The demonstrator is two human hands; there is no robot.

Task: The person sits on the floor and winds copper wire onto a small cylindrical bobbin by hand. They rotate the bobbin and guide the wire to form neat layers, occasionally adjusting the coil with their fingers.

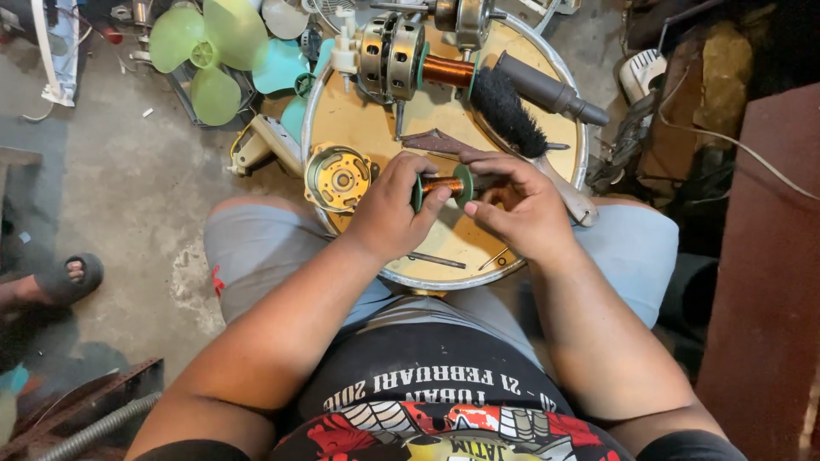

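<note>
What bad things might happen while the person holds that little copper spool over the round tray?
The copper coil is pinched only by fingertips of the left hand and right hand, so it might slip and its thin wire could get scratched. The round tray rests on the lap, crowded with a motor, a black brush and a yellow housing near its edge; a knee shift might tip them off.

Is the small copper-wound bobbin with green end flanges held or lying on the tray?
Held: copper-wound bobbin pinched between left hand and right hand.

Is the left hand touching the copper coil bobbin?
Touching. The head view shows the left hand with its fingers wrapped over the green end of the copper coil bobbin, with the right hand at the other end.
</note>
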